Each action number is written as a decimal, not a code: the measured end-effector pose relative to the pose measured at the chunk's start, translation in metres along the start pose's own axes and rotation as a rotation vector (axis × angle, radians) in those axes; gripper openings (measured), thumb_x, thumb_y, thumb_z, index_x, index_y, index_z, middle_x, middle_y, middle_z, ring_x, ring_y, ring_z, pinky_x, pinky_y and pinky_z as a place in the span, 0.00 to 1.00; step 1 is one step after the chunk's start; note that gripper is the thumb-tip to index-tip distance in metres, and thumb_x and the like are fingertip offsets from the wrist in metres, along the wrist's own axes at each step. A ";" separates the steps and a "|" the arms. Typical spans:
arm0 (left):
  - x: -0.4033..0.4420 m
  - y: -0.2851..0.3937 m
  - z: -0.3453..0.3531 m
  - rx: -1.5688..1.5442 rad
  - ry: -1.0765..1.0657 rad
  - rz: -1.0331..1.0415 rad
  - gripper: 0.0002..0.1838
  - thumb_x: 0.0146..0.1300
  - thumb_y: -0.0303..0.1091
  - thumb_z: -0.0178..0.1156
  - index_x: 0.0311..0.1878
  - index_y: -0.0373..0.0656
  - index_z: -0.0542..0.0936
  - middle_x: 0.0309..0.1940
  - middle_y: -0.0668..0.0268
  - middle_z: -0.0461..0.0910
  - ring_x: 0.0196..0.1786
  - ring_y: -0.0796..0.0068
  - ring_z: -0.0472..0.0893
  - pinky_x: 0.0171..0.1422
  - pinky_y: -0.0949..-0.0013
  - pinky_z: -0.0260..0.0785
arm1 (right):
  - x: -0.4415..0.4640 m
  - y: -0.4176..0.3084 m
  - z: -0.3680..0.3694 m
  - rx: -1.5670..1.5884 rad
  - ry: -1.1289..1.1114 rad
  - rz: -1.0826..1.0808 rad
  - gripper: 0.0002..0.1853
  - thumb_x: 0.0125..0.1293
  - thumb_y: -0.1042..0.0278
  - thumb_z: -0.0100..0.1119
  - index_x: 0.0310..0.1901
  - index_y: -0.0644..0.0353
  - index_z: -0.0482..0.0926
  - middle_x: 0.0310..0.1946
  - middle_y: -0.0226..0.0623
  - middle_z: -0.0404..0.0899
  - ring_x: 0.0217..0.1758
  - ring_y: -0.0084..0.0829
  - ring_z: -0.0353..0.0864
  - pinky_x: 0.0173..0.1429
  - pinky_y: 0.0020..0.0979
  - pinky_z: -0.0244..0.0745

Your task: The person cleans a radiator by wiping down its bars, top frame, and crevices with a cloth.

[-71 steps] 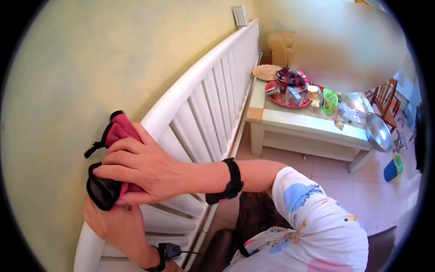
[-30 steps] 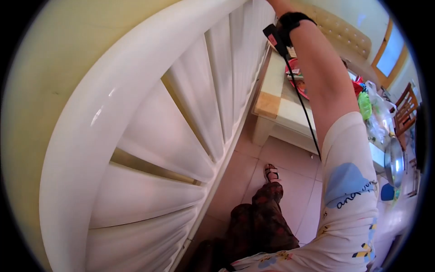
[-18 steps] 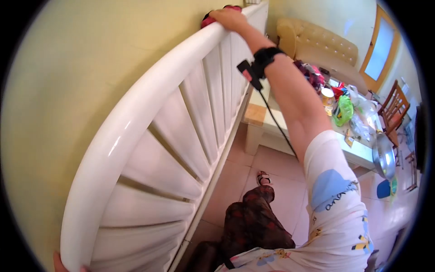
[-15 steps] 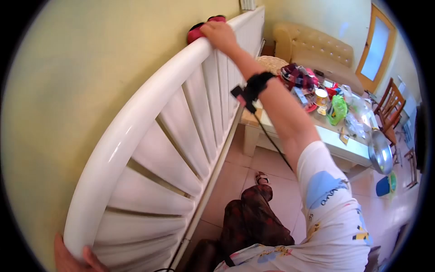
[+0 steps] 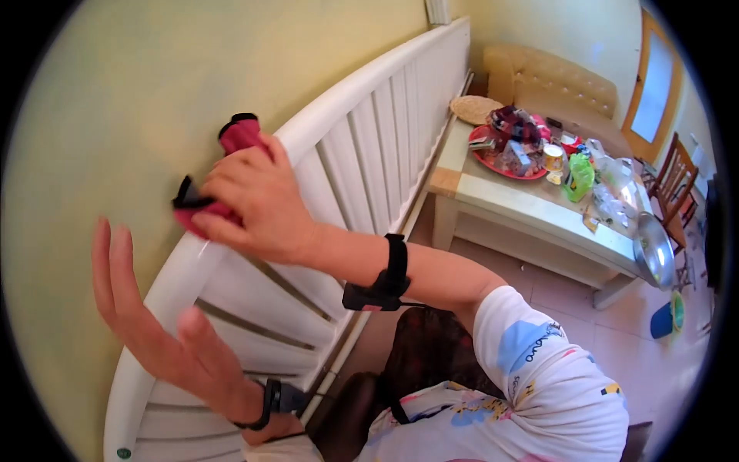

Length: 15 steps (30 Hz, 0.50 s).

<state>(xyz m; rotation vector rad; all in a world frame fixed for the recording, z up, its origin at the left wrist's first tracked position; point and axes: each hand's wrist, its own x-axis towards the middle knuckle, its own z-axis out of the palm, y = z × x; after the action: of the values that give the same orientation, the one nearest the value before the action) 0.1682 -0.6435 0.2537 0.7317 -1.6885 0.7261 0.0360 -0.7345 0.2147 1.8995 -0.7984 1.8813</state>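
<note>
1. Since the earlier frame, the right hand (image 5: 258, 196) had come back from the far stretch of the rail (image 5: 346, 96) to its nearer curve, bringing the pink cloth (image 5: 242, 137); the left hand (image 5: 165, 339) had left the rail's near end.
2. Within the right hand's grip, closed from above, was the cloth, its black-edged ends sticking out past the fingers on both sides. That bunched hold probably kept it gathered under the palm.
3. Right under the grip ran the rail, between the hand and the slats (image 5: 312, 181); the cloth lay over its wall side, perhaps so that it could follow the curve.
4. Just nearer the body than the grip, the left hand was raised, open and empty, its fingers spread. Whether it touched the rail, I could not tell.
5. Beyond the grip, across the floor, stood the table (image 5: 531, 208), bearing a red tray (image 5: 508, 174) and a green bag (image 5: 580, 177). The tray seemed to keep its small pile together.
6. Farther right of the grip, a basin (image 5: 654, 250) leaned by the table's end, tilted, perhaps for want of flat room.
7. Farthest from the grip was the sofa (image 5: 570, 77).
</note>
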 end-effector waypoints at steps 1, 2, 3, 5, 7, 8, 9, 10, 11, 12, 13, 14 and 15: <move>0.004 0.000 0.003 -0.046 0.038 0.040 0.27 0.72 0.49 0.41 0.61 0.34 0.69 0.61 0.52 0.68 0.64 0.55 0.68 0.67 0.57 0.56 | -0.006 -0.013 0.005 0.033 -0.010 -0.028 0.13 0.49 0.58 0.64 0.34 0.54 0.78 0.37 0.31 0.76 0.48 0.36 0.72 0.63 0.50 0.52; 0.008 0.002 0.007 -0.031 0.028 0.041 0.27 0.72 0.49 0.41 0.61 0.34 0.69 0.61 0.52 0.68 0.64 0.55 0.68 0.67 0.57 0.56 | -0.010 -0.022 0.009 0.065 -0.020 -0.062 0.15 0.47 0.58 0.65 0.36 0.53 0.78 0.39 0.30 0.76 0.50 0.36 0.71 0.64 0.52 0.51; 0.012 0.006 0.013 -0.031 0.050 0.008 0.23 0.71 0.43 0.44 0.60 0.35 0.70 0.61 0.53 0.69 0.63 0.56 0.68 0.67 0.59 0.57 | -0.019 -0.026 0.012 0.109 -0.028 -0.082 0.17 0.45 0.61 0.66 0.39 0.51 0.78 0.47 0.31 0.76 0.57 0.38 0.70 0.63 0.57 0.51; 0.017 0.005 0.023 -0.055 0.076 -0.021 0.20 0.64 0.34 0.57 0.57 0.36 0.73 0.59 0.53 0.71 0.61 0.55 0.70 0.64 0.58 0.59 | -0.035 -0.026 0.009 0.087 -0.024 -0.114 0.21 0.43 0.63 0.66 0.43 0.50 0.78 0.52 0.31 0.73 0.60 0.38 0.68 0.63 0.59 0.50; 0.016 0.006 0.033 -0.003 0.058 -0.030 0.20 0.64 0.35 0.57 0.57 0.37 0.73 0.59 0.53 0.71 0.60 0.54 0.70 0.64 0.58 0.59 | -0.056 -0.013 0.008 -0.011 -0.056 -0.168 0.34 0.37 0.68 0.67 0.54 0.46 0.75 0.65 0.31 0.64 0.70 0.39 0.59 0.63 0.64 0.48; 0.015 0.005 0.039 0.031 0.044 -0.039 0.20 0.64 0.36 0.57 0.57 0.38 0.73 0.58 0.54 0.71 0.60 0.54 0.70 0.63 0.58 0.59 | -0.068 -0.004 0.003 -0.065 -0.107 -0.118 0.38 0.37 0.69 0.67 0.58 0.46 0.73 0.67 0.32 0.62 0.71 0.40 0.58 0.64 0.62 0.48; 0.011 0.002 0.045 0.035 0.028 -0.032 0.20 0.62 0.38 0.59 0.56 0.40 0.74 0.58 0.56 0.71 0.59 0.54 0.70 0.63 0.56 0.59 | -0.083 0.009 0.002 -0.108 -0.106 -0.054 0.38 0.39 0.70 0.65 0.60 0.48 0.72 0.68 0.34 0.61 0.72 0.42 0.56 0.66 0.60 0.47; 0.009 0.003 0.050 0.043 0.028 -0.028 0.20 0.62 0.38 0.59 0.56 0.40 0.74 0.58 0.56 0.71 0.59 0.54 0.70 0.63 0.56 0.59 | -0.096 0.023 0.001 -0.075 -0.047 0.029 0.35 0.41 0.72 0.62 0.59 0.53 0.73 0.68 0.38 0.60 0.72 0.45 0.55 0.66 0.58 0.47; 0.008 0.007 0.056 0.053 -0.006 -0.023 0.21 0.62 0.38 0.60 0.56 0.40 0.74 0.58 0.56 0.71 0.59 0.54 0.70 0.63 0.55 0.59 | -0.103 0.036 -0.004 -0.082 -0.031 0.161 0.30 0.43 0.72 0.60 0.55 0.59 0.75 0.68 0.44 0.58 0.72 0.48 0.53 0.66 0.60 0.46; 0.007 0.011 0.065 0.046 -0.039 -0.019 0.22 0.61 0.39 0.60 0.56 0.40 0.74 0.57 0.56 0.71 0.59 0.54 0.70 0.62 0.55 0.59 | -0.106 0.053 -0.016 -0.196 -0.082 0.223 0.24 0.46 0.71 0.58 0.49 0.64 0.76 0.67 0.53 0.55 0.72 0.51 0.49 0.67 0.61 0.43; 0.006 0.013 0.076 0.074 -0.070 -0.001 0.23 0.60 0.40 0.61 0.57 0.41 0.73 0.57 0.57 0.72 0.59 0.54 0.70 0.62 0.53 0.59 | -0.118 0.073 -0.017 -0.135 -0.042 0.299 0.21 0.49 0.69 0.56 0.48 0.64 0.76 0.67 0.55 0.55 0.72 0.51 0.48 0.67 0.62 0.40; 0.006 0.015 0.086 0.039 -0.062 0.014 0.23 0.60 0.40 0.61 0.57 0.41 0.73 0.57 0.57 0.72 0.59 0.54 0.70 0.62 0.53 0.59 | -0.127 0.089 -0.020 -0.078 0.006 0.376 0.19 0.52 0.67 0.55 0.47 0.65 0.75 0.66 0.58 0.54 0.72 0.52 0.47 0.68 0.63 0.38; 0.004 0.017 0.097 0.088 -0.109 0.040 0.23 0.60 0.41 0.61 0.57 0.40 0.73 0.57 0.57 0.72 0.60 0.53 0.69 0.62 0.53 0.59 | -0.124 0.091 -0.025 -0.137 -0.017 0.336 0.19 0.54 0.66 0.53 0.47 0.65 0.75 0.66 0.58 0.53 0.72 0.53 0.48 0.68 0.64 0.37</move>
<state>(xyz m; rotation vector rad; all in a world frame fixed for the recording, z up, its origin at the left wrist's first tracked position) 0.0961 -0.7086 0.2359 0.8137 -1.7829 0.8046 -0.0341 -0.7721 0.0806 1.7869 -1.2856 1.9378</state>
